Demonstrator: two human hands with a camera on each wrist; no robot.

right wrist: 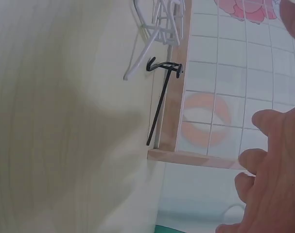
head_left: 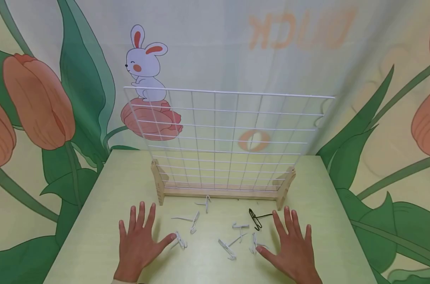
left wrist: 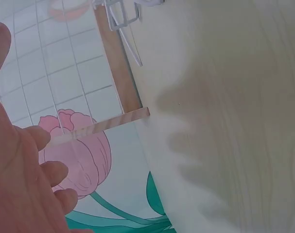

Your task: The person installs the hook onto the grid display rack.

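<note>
My left hand (head_left: 138, 242) is spread above the table at the left, fingers straight and holding nothing. Its thumb appears beside a white wire hook (head_left: 180, 240) in the head view. On the right, my other hand (head_left: 293, 250) is spread in the same way, also holding nothing. A black hook (right wrist: 162, 104) lies near its fingertips. Near that thumb lies another white hook (head_left: 254, 243). Several more white hooks, including a long one (head_left: 226, 248), are scattered between the hands. Behind them stands a white wire grid panel (head_left: 215, 92) on a wooden base (head_left: 222, 194).
The pale table (head_left: 94, 221) carries everything. Wooden feet, one left (head_left: 158, 183) and one right (head_left: 286, 189), hold the grid upright. A curtain (head_left: 215, 47) printed with tulips and a rabbit hangs behind the table and along its sides.
</note>
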